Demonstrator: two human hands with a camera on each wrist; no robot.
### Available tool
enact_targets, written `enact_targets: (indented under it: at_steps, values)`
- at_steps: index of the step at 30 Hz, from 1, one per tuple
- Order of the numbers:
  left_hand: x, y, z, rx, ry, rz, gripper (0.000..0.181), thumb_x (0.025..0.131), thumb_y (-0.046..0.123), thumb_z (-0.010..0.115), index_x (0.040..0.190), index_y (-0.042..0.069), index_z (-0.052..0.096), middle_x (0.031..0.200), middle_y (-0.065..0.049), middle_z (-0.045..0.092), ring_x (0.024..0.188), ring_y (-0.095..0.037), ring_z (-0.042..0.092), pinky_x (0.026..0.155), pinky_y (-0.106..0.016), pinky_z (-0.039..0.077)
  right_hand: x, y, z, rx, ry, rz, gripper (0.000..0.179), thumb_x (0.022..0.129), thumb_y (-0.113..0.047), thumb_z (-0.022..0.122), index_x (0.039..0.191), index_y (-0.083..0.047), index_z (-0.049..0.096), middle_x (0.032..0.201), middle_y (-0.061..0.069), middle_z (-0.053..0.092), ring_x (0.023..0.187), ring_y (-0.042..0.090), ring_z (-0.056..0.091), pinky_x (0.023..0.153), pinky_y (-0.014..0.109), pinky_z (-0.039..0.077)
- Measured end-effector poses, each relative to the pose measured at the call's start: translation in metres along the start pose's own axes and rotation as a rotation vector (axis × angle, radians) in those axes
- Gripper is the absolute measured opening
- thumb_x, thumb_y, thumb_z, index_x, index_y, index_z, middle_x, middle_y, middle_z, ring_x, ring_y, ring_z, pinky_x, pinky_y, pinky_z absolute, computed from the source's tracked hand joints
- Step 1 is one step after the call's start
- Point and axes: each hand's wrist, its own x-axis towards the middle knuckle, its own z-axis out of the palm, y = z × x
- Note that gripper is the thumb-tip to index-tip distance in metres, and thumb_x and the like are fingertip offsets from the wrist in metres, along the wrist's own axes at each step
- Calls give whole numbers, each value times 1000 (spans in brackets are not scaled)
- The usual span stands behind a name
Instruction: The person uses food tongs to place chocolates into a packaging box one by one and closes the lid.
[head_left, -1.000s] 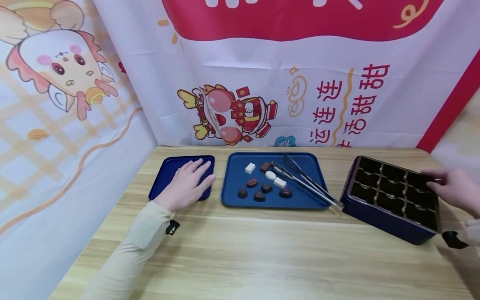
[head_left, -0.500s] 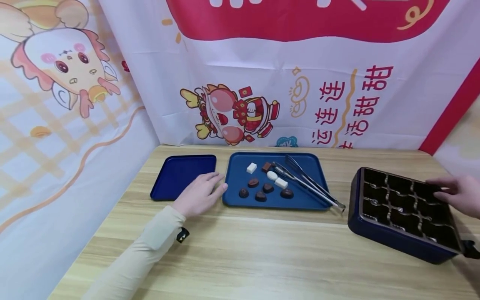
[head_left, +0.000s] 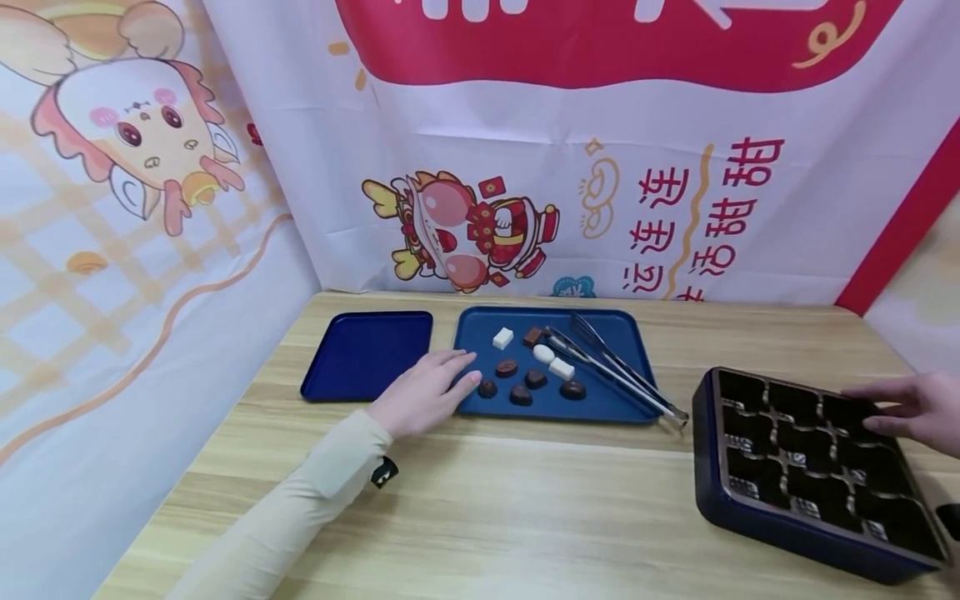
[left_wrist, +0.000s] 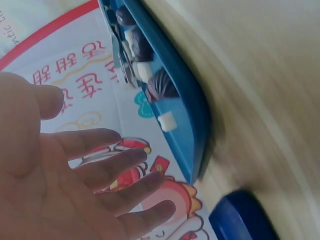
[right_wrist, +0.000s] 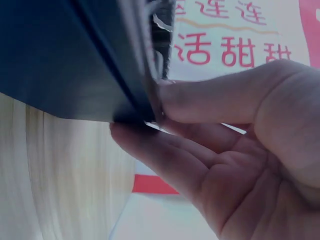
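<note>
My right hand (head_left: 918, 410) grips the right rim of a dark blue box (head_left: 810, 542) with a black insert of several compartments. In the right wrist view, the thumb (right_wrist: 210, 100) lies on the rim's inner side and the fingers (right_wrist: 165, 155) on the outer wall. My left hand (head_left: 426, 393) reaches over the left end of a blue tray (head_left: 480, 325), fingers extended and holding nothing; its palm shows in the left wrist view. White pieces (head_left: 502, 337) and dark chocolates (head_left: 521, 394) lie on that tray. Metal tongs (head_left: 622, 379) lie across its right side.
A smaller dark blue tray (head_left: 367, 350) lies left of the blue one on the wooden table (head_left: 525, 508). A printed cloth (head_left: 480, 108) hangs behind the table's back edge. The tongs' handle end sticks out past the tray toward the box.
My right hand has drawn the box toward the table's front and slightly right. My left hand has moved right, off the smaller tray, to the blue tray's left end.
</note>
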Motion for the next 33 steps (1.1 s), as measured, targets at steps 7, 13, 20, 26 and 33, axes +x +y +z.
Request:
enact_targets:
  at_steps: [7,13,20,26,33]
  values:
    - [0,10,8,-53,-42,25,57,106,46,36,147,9,46,149,-12,42,138,-28,36,111,-47,29,2,-27,-4,27,-151,62,40,76,8,77,111,19,62,102,33,64,78,27,71,62,33,58]
    - [-2,20,10,-109,-44,99,57,107,45,34,147,6,46,148,-14,43,137,-28,37,111,-44,29,4,-35,-6,79,-224,-44,32,77,7,77,106,15,65,95,8,71,80,3,67,61,28,56]
    - [-2,37,17,-156,-115,121,60,107,48,31,149,8,42,152,-12,39,140,-26,32,113,-42,27,-2,-48,1,108,-248,-85,17,85,8,70,101,9,69,90,4,72,75,-3,61,55,27,56]
    - [3,50,24,-151,-136,145,61,106,50,30,149,8,44,151,-10,40,140,-24,33,112,-41,28,-1,-61,1,161,-314,-64,12,89,7,66,100,6,71,89,-1,72,73,-1,59,56,28,56]
    - [2,37,31,83,-114,120,52,106,38,43,143,2,50,148,-16,43,138,-32,35,113,-45,26,12,-85,10,107,-323,-145,14,92,-2,67,104,1,74,93,0,72,73,2,62,56,28,55]
